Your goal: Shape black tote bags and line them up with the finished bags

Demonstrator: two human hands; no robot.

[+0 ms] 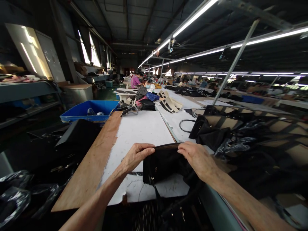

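A black handbag (166, 163) with small gold-coloured metal fittings hangs between my two hands over the near end of the worktable. My left hand (138, 155) pinches the left end of its top edge, thumb along the rim. At the right end of the same edge, my right hand (197, 157) grips with curled fingers. The rim is stretched nearly straight between them, showing a strip of brown inside. Below, the bag's dark lower part and strap merge with the shadow near my lap, so their outline is hard to make out.
White sheeting (144, 128) covers a wooden board (89, 163). To the right are piled black bags (211, 128) with tan panels. A blue bin (89, 110) stands at the left, above dark bags and clear plastic. Striped pieces (169, 102) lie farther back, near seated people (136, 80).
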